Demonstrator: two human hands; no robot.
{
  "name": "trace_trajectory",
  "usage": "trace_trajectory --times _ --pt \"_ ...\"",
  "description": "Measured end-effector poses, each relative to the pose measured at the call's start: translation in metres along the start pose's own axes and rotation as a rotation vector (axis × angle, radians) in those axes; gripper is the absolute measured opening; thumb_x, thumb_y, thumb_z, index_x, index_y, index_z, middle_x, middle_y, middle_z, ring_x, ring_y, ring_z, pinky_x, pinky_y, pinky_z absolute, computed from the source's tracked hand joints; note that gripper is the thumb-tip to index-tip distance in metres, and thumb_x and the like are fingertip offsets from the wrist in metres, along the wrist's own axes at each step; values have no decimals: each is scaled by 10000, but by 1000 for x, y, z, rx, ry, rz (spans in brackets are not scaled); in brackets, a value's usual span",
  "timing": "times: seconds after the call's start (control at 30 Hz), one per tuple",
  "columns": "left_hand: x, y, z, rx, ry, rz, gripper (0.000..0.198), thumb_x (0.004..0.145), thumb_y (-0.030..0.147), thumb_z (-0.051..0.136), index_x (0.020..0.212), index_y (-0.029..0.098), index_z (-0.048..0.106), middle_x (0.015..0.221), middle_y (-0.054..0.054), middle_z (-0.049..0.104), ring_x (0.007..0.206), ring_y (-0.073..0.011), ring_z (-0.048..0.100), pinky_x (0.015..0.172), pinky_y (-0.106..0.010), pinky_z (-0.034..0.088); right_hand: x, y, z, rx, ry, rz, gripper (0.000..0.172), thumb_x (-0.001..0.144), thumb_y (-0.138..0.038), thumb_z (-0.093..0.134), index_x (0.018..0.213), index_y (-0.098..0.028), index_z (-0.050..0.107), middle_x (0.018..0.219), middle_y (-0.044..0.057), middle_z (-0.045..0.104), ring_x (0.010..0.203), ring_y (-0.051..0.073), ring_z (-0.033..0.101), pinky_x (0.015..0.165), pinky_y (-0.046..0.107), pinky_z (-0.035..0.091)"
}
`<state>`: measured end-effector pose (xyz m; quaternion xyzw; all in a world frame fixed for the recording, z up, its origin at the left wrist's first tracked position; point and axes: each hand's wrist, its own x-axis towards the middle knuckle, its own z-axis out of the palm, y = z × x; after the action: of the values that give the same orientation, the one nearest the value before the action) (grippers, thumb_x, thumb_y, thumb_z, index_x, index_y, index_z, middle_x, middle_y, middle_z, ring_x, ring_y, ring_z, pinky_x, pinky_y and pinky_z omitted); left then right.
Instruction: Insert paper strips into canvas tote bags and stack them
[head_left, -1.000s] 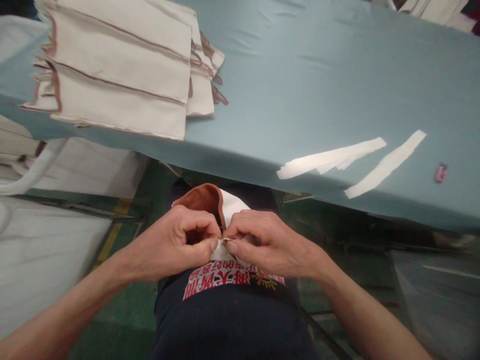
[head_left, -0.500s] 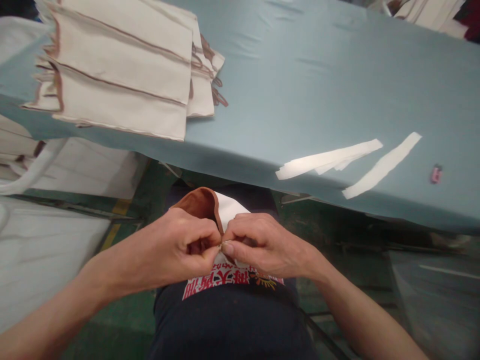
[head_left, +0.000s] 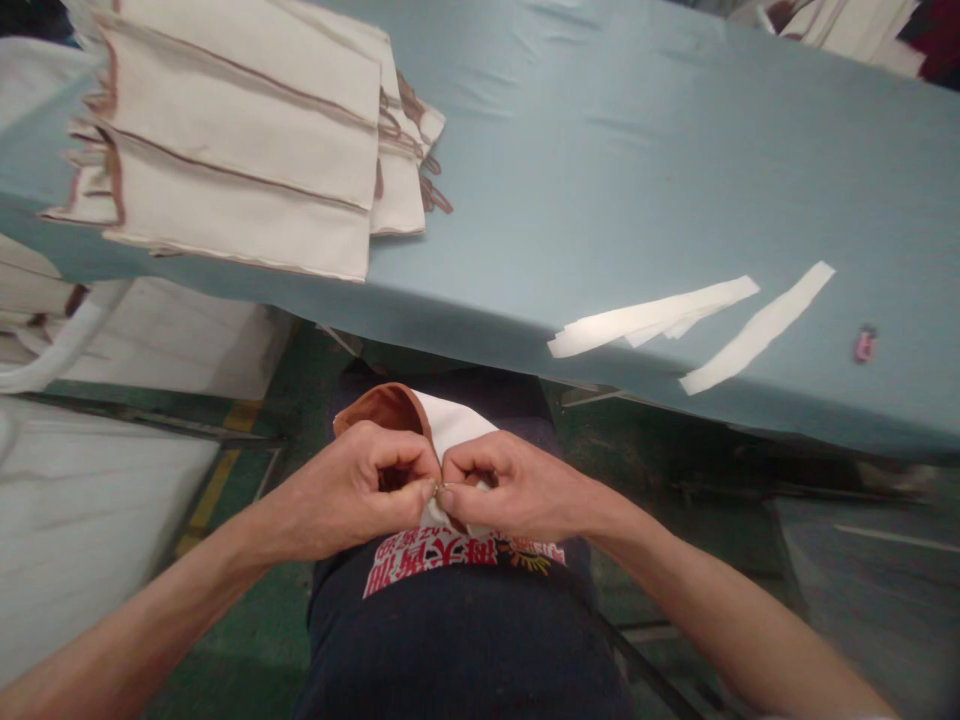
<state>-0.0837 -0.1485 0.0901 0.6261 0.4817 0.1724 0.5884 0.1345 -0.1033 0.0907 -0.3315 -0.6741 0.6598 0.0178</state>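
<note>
Over my lap lies a white fabric piece (head_left: 454, 418) with a brown lining and brown edging, its open end facing away to the left. My left hand (head_left: 367, 490) pinches its edge between thumb and forefinger. Against it, fingertips nearly touching, my right hand (head_left: 510, 485) pinches the same edge. Something small and pale shows between the fingertips, too small to name. Below the hands, the near part of the piece rests against my dark apron (head_left: 465, 640), which bears red lettering.
A blue-green covered table (head_left: 637, 180) stretches ahead. On it sit a stack of cream fabric pieces (head_left: 247, 150) with brown edging, white strips (head_left: 652, 318), another strip (head_left: 757, 330) and a small pink object (head_left: 865, 344). White sacks (head_left: 90, 520) stand at left.
Both hands keep pinching the fabric edge and have shifted slightly, the fingertips now closer together. The brown opening sits a little lower and further left. The table items stay put.
</note>
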Motion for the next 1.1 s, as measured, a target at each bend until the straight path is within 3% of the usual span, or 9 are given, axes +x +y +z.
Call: trace_trajectory --times 0.07,0.2,0.27,0.37,0.5,0.67,0.77,0.93,1.1 --pt "1 0 0 32 -11 -4 175 856 257 548 705 178 592 629 52 510 585 -94 411 516 -203 302 2 -2 2 -50 -7 66 190 849 -240 616 669 -199 566 613 -66 501 601 99 444 559 249 282" --pt "2 3 -2 131 23 33 253 914 267 542 671 201 518 605 68 443 569 -96 362 508 -216 274 4 -10 4 -442 204 30 304 823 -245 672 595 -196 477 572 -70 379 578 97 325 589 306 191" --pt "1 4 -3 155 72 70 333 1001 330 507 695 202 543 622 61 466 582 -109 393 523 -223 312 4 -13 2 -542 271 -15 316 844 -245 682 599 -193 489 578 -67 396 577 98 314 603 317 189" --pt "-3 5 -2 139 131 102 431 1093 421 446 776 193 629 710 29 599 652 -136 518 599 -236 423 2 -15 -6 -496 238 -31 288 900 -240 688 643 -185 571 608 -61 497 588 93 393 613 295 237" --pt "-3 1 6 50 115 46 340 1052 481 602 906 187 693 775 15 680 682 -148 581 605 -240 456 -2 -14 -18 -369 207 -7 175 938 -223 724 773 -171 701 687 -51 631 639 94 526 630 256 307" --pt "5 -3 10 21 122 58 322 1047 446 607 872 186 682 749 18 658 649 -134 560 571 -234 436 -7 -13 -28 -308 153 -108 175 981 -163 694 806 -155 697 668 -67 591 611 82 469 642 243 329" --pt "9 -3 8 47 128 61 293 1035 400 600 851 184 673 718 23 643 620 -125 542 547 -224 423 -9 -15 -31 -384 142 -142 126 959 -123 683 843 -158 719 733 -39 657 649 97 516 659 249 340" --pt "11 6 1 171 195 105 234 993 331 604 824 189 684 707 24 687 614 -125 586 547 -216 435 -7 -21 -32 -597 243 -133 70 913 -132 701 880 -170 750 880 41 784 795 160 628 721 282 363" --pt "13 22 -12 282 306 173 198 940 274 604 777 194 683 700 36 719 630 -124 654 595 -208 492 -3 -27 -36 -639 289 -234 84 929 -175 703 846 -169 716 813 25 739 742 146 588 698 279 345"
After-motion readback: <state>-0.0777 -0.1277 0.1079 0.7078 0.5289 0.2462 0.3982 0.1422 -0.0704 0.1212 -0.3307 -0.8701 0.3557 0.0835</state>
